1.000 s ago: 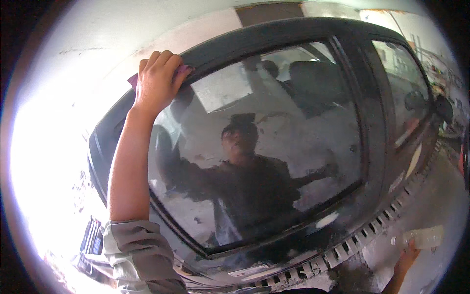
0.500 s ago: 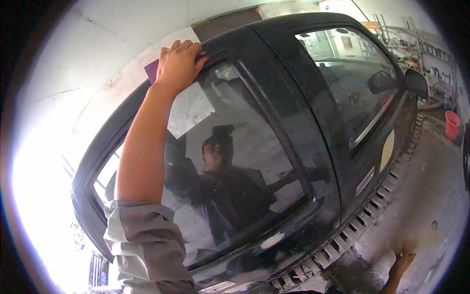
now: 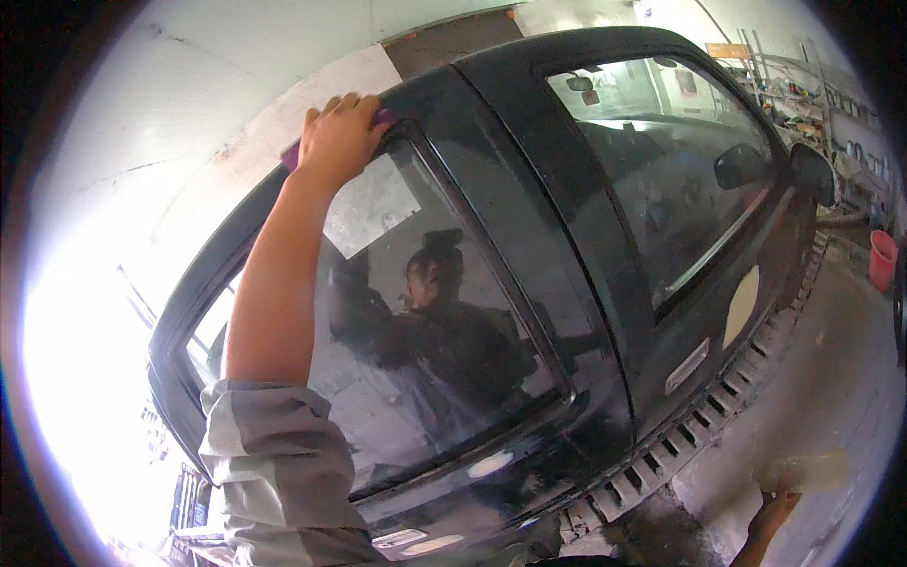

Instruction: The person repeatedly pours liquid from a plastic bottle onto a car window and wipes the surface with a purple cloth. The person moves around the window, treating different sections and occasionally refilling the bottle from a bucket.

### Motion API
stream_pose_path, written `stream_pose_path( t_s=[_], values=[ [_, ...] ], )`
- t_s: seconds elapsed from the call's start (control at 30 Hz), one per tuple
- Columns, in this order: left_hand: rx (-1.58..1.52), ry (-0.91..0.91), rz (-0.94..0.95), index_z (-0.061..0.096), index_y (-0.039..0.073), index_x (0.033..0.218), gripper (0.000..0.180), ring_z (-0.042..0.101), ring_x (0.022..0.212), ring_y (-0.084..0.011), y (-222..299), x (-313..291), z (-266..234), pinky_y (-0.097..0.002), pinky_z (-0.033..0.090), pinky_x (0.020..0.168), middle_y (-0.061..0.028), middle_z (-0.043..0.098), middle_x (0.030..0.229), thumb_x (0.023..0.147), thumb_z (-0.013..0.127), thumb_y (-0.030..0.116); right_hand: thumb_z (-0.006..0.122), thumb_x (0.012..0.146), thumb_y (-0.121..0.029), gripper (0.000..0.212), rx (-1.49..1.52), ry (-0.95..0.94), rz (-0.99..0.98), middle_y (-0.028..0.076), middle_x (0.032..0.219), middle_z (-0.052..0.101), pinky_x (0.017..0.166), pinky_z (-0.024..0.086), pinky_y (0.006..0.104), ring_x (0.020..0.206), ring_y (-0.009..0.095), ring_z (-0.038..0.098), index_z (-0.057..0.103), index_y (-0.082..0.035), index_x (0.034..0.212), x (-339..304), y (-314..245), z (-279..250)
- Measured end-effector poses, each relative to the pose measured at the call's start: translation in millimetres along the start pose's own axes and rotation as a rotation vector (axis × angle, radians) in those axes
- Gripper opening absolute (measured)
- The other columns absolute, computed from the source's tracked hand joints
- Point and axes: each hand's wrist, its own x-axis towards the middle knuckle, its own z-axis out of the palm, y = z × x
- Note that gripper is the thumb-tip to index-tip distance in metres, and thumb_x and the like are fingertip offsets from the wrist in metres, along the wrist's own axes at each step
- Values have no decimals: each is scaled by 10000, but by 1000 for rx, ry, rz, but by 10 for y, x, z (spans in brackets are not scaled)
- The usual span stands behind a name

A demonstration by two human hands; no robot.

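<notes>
My left hand (image 3: 335, 137) is up at the roof edge of a black vehicle (image 3: 491, 217), above its rear side window (image 3: 425, 321). Its fingers are closed over a purple sheet of sandpaper (image 3: 291, 157), pressed on the roof rail; the palm hides most of the sheet. Low at the right, away from the body panels, my right hand (image 3: 777, 510) grips a pale yellowish, see-through flat piece (image 3: 803, 470) that I cannot identify. My reflection shows in the dark glass.
Cream patches (image 3: 743, 307) mark the door and lower panel. A side mirror (image 3: 811, 175) juts out beyond the front window. A slatted running board (image 3: 699, 425) lines the vehicle's lower side. Cluttered shelves (image 3: 841, 113) and a red bucket (image 3: 882, 260) stand at the far right.
My left hand and the purple sandpaper have shifted slightly down along the roof edge, and less of the sheet shows. The view has turned a little; my right hand is steadier with the flat piece.
</notes>
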Motion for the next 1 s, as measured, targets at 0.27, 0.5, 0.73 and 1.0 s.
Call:
stream_pose_path(
  t_s=[0.27, 0.5, 0.73, 1.0],
  values=[
    [-62, -120, -158, 611, 70, 1028, 211, 596, 1034, -328, -676, -802, -262, -458, 469, 886, -126, 619, 1016, 934, 642, 256, 699, 917, -318, 646, -26, -117, -61, 117, 1345, 521, 987, 454, 383, 1220, 258, 523, 398, -48, 1421, 672, -370, 294],
    [-338, -60, -612, 618, 21, 1180, 359, 633, 1052, -367, -1623, -1375, -745, -427, 485, 935, -211, 666, 1103, 832, 592, 106, 657, 918, -179, 646, 46, -436, -410, 149, 1400, 501, 1085, 378, 408, 1254, 268, 497, 369, 32, 1456, 864, -2042, 1864],
    [-607, 488, -448, 623, 54, 1082, 274, 670, 985, -275, -1453, -892, -345, -408, 519, 872, -121, 653, 982, 829, 632, -52, 764, 871, -288, 604, 559, -1217, -712, 86, 1247, 601, 1000, 486, 397, 1134, 216, 610, 471, -66, 1351, -244, -3985, 4442],
    [-245, 48, -252, 507, -20, 1259, 402, 476, 1304, -350, -313, -657, -7, -437, 378, 1088, -195, 569, 1277, 884, 615, 76, 741, 866, -252, 453, 616, -1277, -1086, 108, 1035, 631, 841, 542, 376, 958, 222, 648, 523, -2, 1174, -1225, -4925, 5484]
  ],
)
